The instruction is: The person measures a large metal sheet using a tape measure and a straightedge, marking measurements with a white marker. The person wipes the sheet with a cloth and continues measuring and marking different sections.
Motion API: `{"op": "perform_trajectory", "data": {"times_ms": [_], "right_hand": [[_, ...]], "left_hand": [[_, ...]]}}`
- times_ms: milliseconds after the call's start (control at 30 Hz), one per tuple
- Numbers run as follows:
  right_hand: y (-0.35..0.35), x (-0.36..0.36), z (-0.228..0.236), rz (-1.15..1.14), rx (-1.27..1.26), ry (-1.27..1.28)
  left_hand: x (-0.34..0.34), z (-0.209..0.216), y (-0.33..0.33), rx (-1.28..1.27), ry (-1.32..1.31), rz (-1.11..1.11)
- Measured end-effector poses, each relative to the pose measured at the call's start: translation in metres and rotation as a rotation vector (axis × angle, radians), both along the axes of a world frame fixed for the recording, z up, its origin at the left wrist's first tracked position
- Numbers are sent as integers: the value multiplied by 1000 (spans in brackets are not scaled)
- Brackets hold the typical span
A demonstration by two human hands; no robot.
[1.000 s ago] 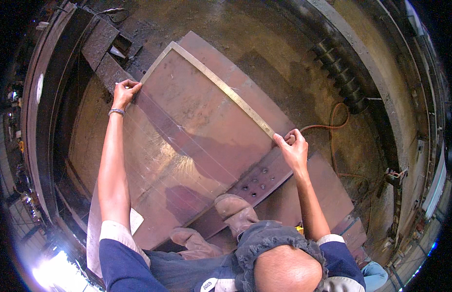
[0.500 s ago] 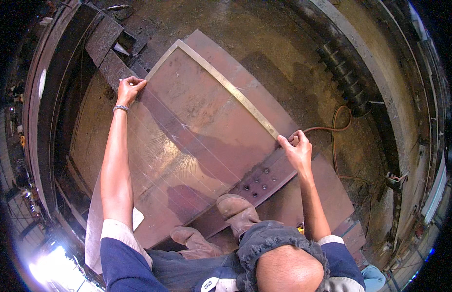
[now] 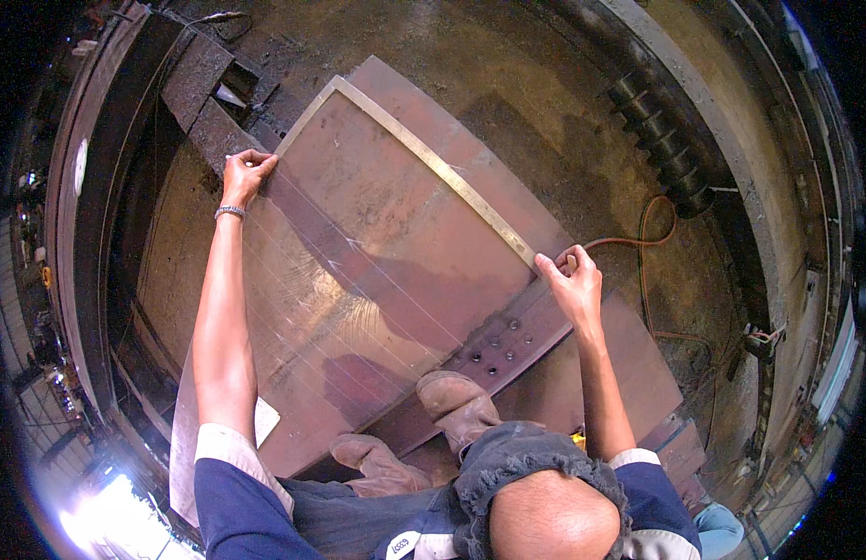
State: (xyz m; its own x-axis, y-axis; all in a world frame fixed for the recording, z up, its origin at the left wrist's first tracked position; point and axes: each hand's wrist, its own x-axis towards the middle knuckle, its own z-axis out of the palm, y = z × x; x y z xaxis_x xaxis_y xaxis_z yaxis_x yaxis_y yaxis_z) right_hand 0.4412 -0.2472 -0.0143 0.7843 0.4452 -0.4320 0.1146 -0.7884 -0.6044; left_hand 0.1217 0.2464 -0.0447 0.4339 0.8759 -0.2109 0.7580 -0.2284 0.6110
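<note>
1. Pinching, in the head view, opposite ends of one L-shaped metal square (image 3: 444,172): your left hand (image 3: 244,177) and right hand (image 3: 575,285).
2. It lies on one large plate (image 3: 414,224), a strip of which shows outside its long arm.
3. Two boots (image 3: 452,403) adjoin the plate's lower edge; floor (image 3: 554,154) separates its right edge from one ribbed black cylinder (image 3: 659,147).

Left hand (image 3: 250,175): you have it slightly higher and farther right in view than 1 second ago.
Right hand (image 3: 575,283): yours shows a little farther right too.
Angled metal strip (image 3: 419,147): you see its corner slightly up and right, alongside the plate (image 3: 405,215).
Orange hose (image 3: 644,245): your view shifts it slightly rightward.
</note>
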Motion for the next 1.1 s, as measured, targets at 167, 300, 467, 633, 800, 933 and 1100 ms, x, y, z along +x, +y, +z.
{"op": "perform_trajectory", "data": {"times_ms": [167, 300, 467, 633, 800, 933, 1100], "right_hand": [[0, 0, -2, 17, 18, -23], [2, 0, 2, 4, 18, -14], [2, -1, 0, -6, 45, -9], [1, 0, -3, 1, 39, -21], [0, 0, -3, -7, 56, -15], [2, 1, 6, 12, 18, 9], [1, 9, 16, 224, 19, -322]], "left_hand": [[-3, -8, 6, 11, 18, 7], [-3, -9, 5, 33, 21, 7], [0, -5, 0, 57, 39, 23], [3, -3, -2, 67, 32, 33], [1, -8, 0, 107, 29, 3], [1, -8, -1, 116, 63, 0], [1, -6, -2, 126, 87, -3]]}}
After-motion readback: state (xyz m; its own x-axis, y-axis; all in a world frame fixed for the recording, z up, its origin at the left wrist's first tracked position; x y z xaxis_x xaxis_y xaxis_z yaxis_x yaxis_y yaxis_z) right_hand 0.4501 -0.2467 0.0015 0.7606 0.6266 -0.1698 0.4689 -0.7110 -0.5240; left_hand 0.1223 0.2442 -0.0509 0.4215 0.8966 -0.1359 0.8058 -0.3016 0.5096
